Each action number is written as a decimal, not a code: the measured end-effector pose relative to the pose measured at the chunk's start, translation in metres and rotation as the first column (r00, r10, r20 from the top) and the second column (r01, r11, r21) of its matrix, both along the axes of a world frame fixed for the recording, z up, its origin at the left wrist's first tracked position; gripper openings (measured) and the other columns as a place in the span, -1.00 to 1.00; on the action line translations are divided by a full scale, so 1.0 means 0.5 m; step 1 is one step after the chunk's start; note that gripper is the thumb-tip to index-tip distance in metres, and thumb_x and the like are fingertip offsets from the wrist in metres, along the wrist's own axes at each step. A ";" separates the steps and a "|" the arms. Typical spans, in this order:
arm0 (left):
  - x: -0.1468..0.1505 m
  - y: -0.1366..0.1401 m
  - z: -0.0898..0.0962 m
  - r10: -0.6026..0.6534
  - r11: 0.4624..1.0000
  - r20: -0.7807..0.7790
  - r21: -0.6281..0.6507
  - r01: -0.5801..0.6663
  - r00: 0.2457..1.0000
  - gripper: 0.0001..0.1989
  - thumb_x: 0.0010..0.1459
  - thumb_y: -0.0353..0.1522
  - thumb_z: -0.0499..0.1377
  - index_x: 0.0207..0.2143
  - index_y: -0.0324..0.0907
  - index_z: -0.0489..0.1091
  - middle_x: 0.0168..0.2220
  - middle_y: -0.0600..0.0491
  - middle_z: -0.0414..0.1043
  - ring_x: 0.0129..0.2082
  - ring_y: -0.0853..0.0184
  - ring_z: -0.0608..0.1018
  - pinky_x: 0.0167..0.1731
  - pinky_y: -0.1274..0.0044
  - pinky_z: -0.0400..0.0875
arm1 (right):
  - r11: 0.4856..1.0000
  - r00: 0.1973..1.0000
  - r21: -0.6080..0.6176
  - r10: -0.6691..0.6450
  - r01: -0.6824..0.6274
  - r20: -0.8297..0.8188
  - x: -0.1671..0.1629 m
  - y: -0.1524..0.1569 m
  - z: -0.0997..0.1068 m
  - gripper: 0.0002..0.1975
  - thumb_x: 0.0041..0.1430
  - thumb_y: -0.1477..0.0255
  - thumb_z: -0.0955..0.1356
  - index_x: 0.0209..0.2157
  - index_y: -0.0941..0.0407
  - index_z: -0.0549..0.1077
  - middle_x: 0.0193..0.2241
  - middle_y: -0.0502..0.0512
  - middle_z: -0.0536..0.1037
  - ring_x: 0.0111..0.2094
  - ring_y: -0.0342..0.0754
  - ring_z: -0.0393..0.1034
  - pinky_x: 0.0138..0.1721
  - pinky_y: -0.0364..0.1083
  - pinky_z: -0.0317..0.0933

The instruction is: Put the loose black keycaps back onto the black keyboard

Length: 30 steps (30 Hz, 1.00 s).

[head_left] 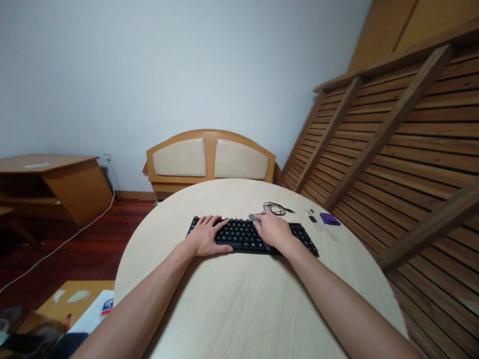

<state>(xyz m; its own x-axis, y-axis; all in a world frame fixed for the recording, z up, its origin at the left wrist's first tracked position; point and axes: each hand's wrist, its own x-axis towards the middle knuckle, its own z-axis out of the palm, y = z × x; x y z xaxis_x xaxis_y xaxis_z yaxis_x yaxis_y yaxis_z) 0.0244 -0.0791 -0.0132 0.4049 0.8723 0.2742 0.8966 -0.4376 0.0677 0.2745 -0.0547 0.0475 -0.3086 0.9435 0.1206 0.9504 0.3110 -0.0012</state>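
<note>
A black keyboard [243, 234] lies flat on the round, pale wooden table [239, 304]. Across its left end rests my left hand [204, 237], fingers spread toward the back edge and thumb along the front edge. My right hand [275, 229] is over the right half of the keys, with its fingers closed on a grey object [255, 218]. Most of that object is under the palm, so its kind cannot be made out. Behind the right hand lies a coiled black cable [275, 208] with a USB plug.
To the right on the table are a folded purple cloth [330, 219] and a small black item [313, 219] among thin wires. A headboard [211, 154] stands behind the table, and a slatted wooden frame [392, 149] leans at the right. Cardboard [75, 294] is at lower left.
</note>
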 end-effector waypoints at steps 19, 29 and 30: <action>0.001 -0.001 0.002 0.004 1.000 0.025 -0.007 -0.003 1.000 0.04 -0.01 0.33 0.08 0.34 -0.12 0.19 0.28 -0.19 0.22 0.24 -0.09 0.29 0.27 0.10 0.05 | 0.997 0.994 -0.074 0.015 -0.007 0.104 0.011 -0.153 -0.009 -0.60 0.36 0.37 0.22 0.15 0.07 0.46 0.03 0.33 0.47 -0.20 0.18 0.57 -0.27 0.01 0.34; 0.002 -0.001 0.002 -0.011 1.000 0.054 0.015 0.010 0.998 0.07 -0.03 0.30 0.14 0.32 -0.24 0.18 0.28 -0.22 0.24 0.22 -0.08 0.31 0.28 0.11 0.02 | 0.998 0.998 -0.018 0.059 -0.059 -0.001 -0.029 -0.082 0.031 -0.60 0.40 0.29 0.17 0.12 -0.05 0.48 0.00 0.20 0.51 -0.08 0.13 0.51 -0.13 0.02 0.29; 0.002 0.000 0.000 -0.011 1.000 0.058 0.017 0.010 0.998 0.07 -0.03 0.30 0.14 0.32 -0.25 0.19 0.27 -0.23 0.24 0.22 -0.09 0.31 0.28 0.09 0.02 | 0.998 0.998 -0.018 0.061 -0.061 -0.009 -0.041 -0.064 0.028 -0.61 0.41 0.28 0.16 0.11 -0.06 0.49 -0.01 0.19 0.52 -0.07 0.12 0.50 -0.13 0.01 0.29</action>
<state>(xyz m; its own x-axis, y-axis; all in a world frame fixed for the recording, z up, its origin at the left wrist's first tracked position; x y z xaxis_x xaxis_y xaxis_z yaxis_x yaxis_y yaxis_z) 0.0255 -0.0791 -0.0131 0.3971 0.8632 0.3116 0.8867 -0.4485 0.1123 0.2540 -0.0868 0.0617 -0.3646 0.9251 0.1062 0.9296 0.3682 -0.0149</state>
